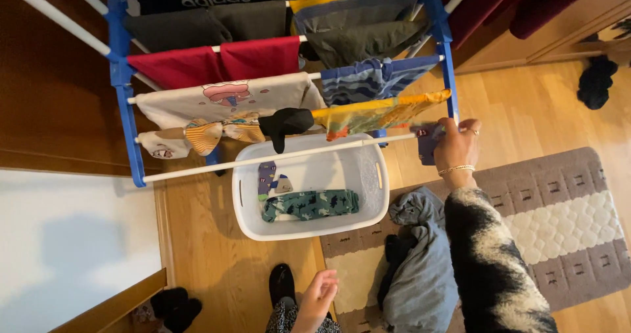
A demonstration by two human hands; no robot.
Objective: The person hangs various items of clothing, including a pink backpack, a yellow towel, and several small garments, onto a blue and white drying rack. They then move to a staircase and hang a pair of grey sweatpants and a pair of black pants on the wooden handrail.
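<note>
Head view: our right hand pinches small purple cloth at right end of drying rack's front white rail, beside yellow patterned cloth. Our left hand hangs low, fingers loosely curled, holding nothing. White basket sits under rail, green patterned garment inside. Grey clothes heaped on rug.

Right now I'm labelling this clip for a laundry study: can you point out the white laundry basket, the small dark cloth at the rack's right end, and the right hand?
white laundry basket (244,209), head view, left rim.
small dark cloth (426,144), head view, its middle.
right hand (457,146), head view, back of the hand.
</note>
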